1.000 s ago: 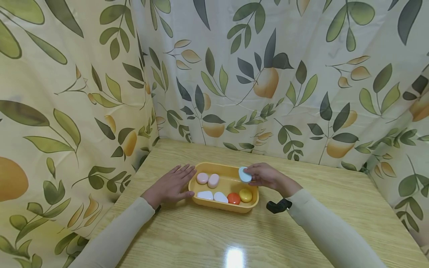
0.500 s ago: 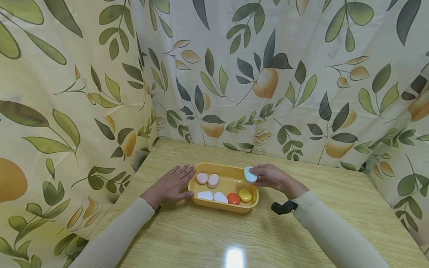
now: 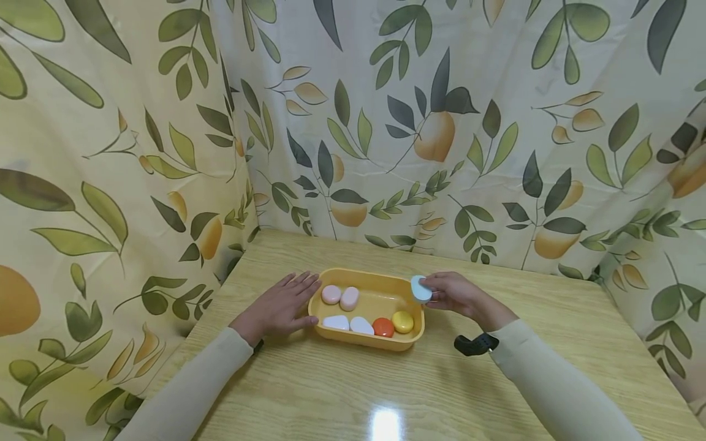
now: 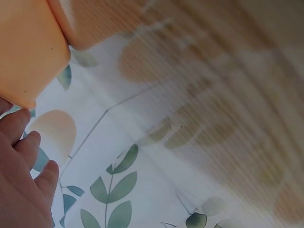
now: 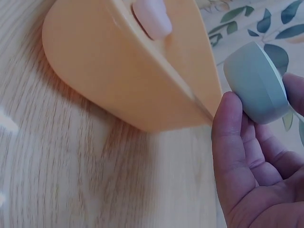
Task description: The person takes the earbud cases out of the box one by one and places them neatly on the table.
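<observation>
My right hand (image 3: 455,294) pinches a light blue pebble-shaped block (image 3: 421,290) over the right end of the yellow tray (image 3: 380,304). In the right wrist view the block (image 5: 254,84) sits between thumb and fingertips, held above the tabletop beside the tray wall. My left hand (image 3: 278,306) lies with fingers spread against the tray's left end, its fingertips at the rim. In the tray lie two pink blocks (image 3: 349,298) at the back left. Along the front are two white blocks (image 3: 361,325), an orange-red block (image 3: 383,327) and a yellow block (image 3: 402,321).
The tray stands on a light wood-grain table (image 3: 309,380). A curtain with leaves and fruit (image 3: 353,122) hangs behind and to the left. A dark strap (image 3: 475,344) hangs at the right wrist.
My right hand has moved to the right with the light blue block, from above the tray's inside to its right rim. The left hand stays at the tray's left end.
</observation>
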Tool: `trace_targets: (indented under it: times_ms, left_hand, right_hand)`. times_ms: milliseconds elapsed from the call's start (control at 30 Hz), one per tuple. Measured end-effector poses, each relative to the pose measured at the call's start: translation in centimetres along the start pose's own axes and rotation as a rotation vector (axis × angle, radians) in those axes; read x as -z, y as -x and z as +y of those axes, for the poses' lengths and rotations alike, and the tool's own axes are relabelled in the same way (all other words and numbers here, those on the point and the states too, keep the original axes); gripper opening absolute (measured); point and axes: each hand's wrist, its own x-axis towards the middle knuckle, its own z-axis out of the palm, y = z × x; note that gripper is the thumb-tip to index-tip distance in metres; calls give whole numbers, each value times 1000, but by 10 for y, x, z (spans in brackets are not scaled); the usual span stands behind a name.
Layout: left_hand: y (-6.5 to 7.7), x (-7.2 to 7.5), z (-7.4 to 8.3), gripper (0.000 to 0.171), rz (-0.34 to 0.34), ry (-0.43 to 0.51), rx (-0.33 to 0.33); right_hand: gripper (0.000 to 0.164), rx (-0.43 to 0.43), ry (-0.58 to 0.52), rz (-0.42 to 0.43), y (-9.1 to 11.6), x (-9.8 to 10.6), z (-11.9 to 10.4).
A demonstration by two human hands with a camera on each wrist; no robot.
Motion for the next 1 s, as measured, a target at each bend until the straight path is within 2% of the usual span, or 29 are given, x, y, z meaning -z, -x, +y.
trace_targets:
  times_ms: [133,467,833,1000]
  left_hand:
    - [1,-2,0,86,14,12,-4]
    - [1,-4,0,86,13,22,13]
    - [1,-3,1,87,-6,23,28]
    - [2,-2,2,86,15,34,27]
  right_hand:
    - [25,1,2,2,3,4,3]
    - [34,2,30,5,8,16,13]
    - [29,14,-9,18,13,25,31]
    - [30,6,-9,30,14,28,36]
